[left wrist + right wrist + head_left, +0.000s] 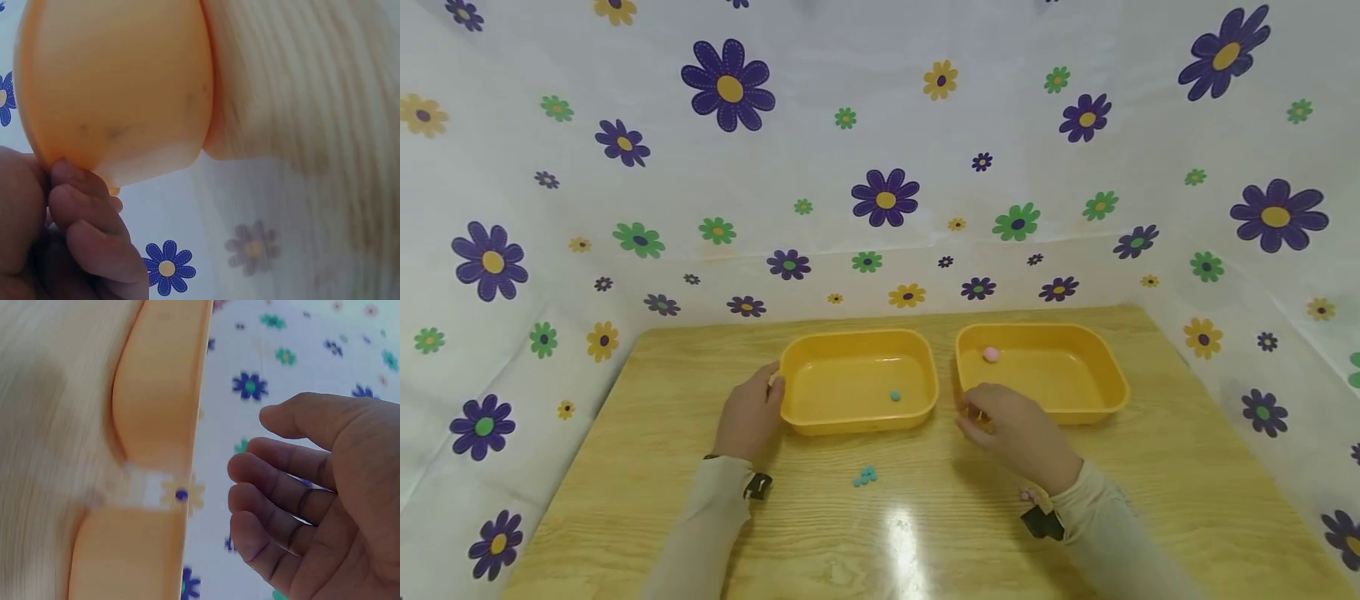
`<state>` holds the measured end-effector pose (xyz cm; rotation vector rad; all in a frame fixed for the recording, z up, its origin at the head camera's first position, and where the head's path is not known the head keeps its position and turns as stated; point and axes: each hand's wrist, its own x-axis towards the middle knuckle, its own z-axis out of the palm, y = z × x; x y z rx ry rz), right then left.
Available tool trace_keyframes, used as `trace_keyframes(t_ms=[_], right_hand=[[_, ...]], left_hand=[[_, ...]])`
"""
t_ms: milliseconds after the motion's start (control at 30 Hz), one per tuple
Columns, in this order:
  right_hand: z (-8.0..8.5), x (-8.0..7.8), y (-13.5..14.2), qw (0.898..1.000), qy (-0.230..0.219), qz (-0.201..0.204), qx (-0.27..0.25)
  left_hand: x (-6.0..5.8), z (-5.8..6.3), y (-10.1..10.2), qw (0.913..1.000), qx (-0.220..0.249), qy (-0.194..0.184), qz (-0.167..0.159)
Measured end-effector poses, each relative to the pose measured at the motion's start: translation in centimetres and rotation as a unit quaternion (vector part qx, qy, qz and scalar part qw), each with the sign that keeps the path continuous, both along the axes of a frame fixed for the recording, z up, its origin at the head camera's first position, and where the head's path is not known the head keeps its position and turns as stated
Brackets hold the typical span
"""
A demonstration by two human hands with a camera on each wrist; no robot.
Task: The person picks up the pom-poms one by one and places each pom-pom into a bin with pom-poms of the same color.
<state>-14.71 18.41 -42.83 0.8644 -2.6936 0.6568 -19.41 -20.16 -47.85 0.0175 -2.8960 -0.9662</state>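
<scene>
My left hand [750, 417] grips the left end of a yellow plastic tray [857, 425], its fingers [94, 206] curled at the rim in the left wrist view. One small teal ball [895, 396] lies inside that tray. Above the front left corner of a second yellow tray [1086, 414] hovers my right hand [1018, 433]. Its fingers [250, 500] are loosely bent with nothing between them in the right wrist view. A pink ball [991, 354] sits at the back left of the second tray. Several teal balls [867, 475] cluster on the table before the first tray.
Small pink pieces [1028, 495] lie on the wooden table [820, 533], partly hidden by my right wrist. A white cloth with flower prints [820, 167] walls the table at the back and both sides. A narrow gap separates the trays.
</scene>
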Motion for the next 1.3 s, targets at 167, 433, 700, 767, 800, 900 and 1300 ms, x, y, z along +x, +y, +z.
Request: trace_keyframes(t_ms=[167,433,700,767,800,900,1300], right_hand=[[-0.5,0.6,-3.2,0.998,-0.017,0.052,0.025],[-1.3,1.3,-8.1,0.99,-0.032,0.118,0.065],[-3.6,1.6,-11.1,0.988,-0.047,0.119,0.091],[-4.1,1.6,-11.4,0.988,-0.05,0.112,0.095],[-4.4,1.5,-11.5,0.988,-0.048,0.111,0.095],[-4.9,1.5,-11.5,0.989,-0.037,0.106,0.091],[-5.3,1.5,-11.7,0.991,-0.019,0.097,0.088]], left_hand=[[0.1,-0.1,0.3,1.0,0.007,0.001,-0.003],[0.0,-0.2,0.4,1.0,0.003,0.003,-0.004],[0.1,0.0,0.6,1.0,0.006,-0.006,-0.005],[0.1,0.1,0.6,1.0,0.006,-0.002,-0.007],[0.2,0.2,0.6,1.0,0.006,-0.001,-0.008],[0.3,0.4,0.8,0.9999,0.007,0.002,-0.01],[0.2,0.1,1.2,1.0,0.003,-0.008,0.0]])
